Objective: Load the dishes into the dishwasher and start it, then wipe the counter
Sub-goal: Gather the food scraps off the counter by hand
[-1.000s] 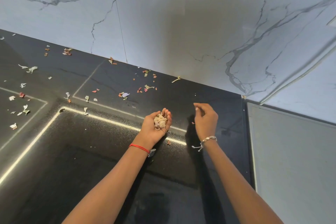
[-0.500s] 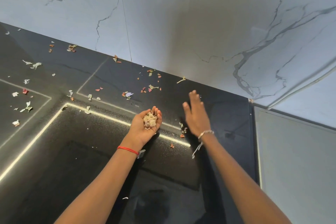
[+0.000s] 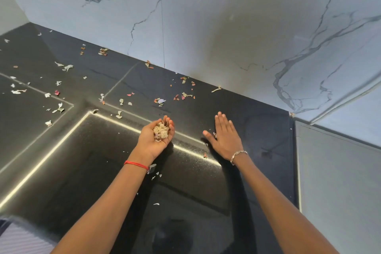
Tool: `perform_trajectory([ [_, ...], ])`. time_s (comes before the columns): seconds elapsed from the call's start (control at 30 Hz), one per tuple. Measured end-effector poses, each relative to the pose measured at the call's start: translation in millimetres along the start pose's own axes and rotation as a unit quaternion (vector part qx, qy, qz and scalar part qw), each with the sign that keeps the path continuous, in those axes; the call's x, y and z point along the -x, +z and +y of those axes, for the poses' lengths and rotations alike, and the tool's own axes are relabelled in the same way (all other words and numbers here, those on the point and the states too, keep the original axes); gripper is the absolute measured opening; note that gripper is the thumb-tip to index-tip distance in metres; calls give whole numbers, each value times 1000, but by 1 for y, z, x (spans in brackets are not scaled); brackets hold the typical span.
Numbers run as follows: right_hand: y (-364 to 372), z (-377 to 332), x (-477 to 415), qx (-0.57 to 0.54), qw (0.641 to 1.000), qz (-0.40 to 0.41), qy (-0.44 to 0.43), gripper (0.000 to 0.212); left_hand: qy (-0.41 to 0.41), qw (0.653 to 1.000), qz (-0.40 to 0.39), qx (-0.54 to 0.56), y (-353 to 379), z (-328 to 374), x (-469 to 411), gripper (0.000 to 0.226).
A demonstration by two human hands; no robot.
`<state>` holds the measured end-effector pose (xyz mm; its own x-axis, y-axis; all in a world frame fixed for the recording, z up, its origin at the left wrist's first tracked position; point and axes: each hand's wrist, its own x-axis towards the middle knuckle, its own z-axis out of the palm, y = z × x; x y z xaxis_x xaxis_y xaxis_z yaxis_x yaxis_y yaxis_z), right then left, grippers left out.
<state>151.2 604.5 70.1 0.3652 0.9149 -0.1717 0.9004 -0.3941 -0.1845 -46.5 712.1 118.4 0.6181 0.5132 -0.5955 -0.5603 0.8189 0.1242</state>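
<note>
Far-left litter: pale and reddish scraps (image 3: 59, 108) lie spread over the dark counter (image 3: 257, 130), well apart from both hands.
Middle litter: a second scatter (image 3: 160, 101) lies near the marble wall (image 3: 226, 27), on the far side of the left grip and a little left of the right one.
Left grip (image 3: 156, 138): palm up and cupped, fingers curled round a heap of scraps (image 3: 161, 131). It is held over the bright edge (image 3: 185, 147) of the counter's sunken part.
Loose bits: one small fleck (image 3: 214, 134) sits by the right thumb and another (image 3: 205, 154) lies on the bright edge. Both lie between the two hands.
Right grip (image 3: 225, 140): released and holding nothing, palm down with fingers straight and pointing to the far wall. It appears to lie flat on the counter.
Deciding relation: the nearest bits lie just left of the right grip, on its thumb side, and the cupped palm waits further left on about the same line.
Likely move: a short sweep leftward with the right grip, which is the nearer and the free one.
Task stage: by my reading, the counter is being cleared of litter before wiping. Most scraps are not yet gathered.
</note>
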Motion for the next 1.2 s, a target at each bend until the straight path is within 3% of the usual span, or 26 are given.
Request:
perform_trajectory([
  [0.2,22,-63,44,-11,997,-11,-72,113,39,999,-11,-8,-19,16,32,11],
  [0.3,31,-93,60,-32,995,-15,-95,104,50,999,-11,6,-31,24,47,12],
  [0.4,38,-118,72,-38,994,-16,-105,98,50,998,-3,24,-44,31,57,28],
  [0.63,54,-173,101,-31,986,-37,-162,95,85,996,4,19,-68,45,86,29],
  [0.73,52,-188,104,-45,974,-65,-211,80,86,996,2,37,-78,56,98,28],
  [0.8,45,-194,97,-109,960,-94,-242,61,92,995,2,48,-86,63,105,28],
  [0.9,33,-205,67,-183,947,-88,-250,54,101,993,8,56,-95,74,114,28],
  [1.1,24,-232,-12,-115,972,-89,-186,59,112,991,25,62,-109,85,132,27],
  [1.2,34,-237,-18,-50,973,-100,-201,57,111,991,29,66,-116,87,140,27],
])
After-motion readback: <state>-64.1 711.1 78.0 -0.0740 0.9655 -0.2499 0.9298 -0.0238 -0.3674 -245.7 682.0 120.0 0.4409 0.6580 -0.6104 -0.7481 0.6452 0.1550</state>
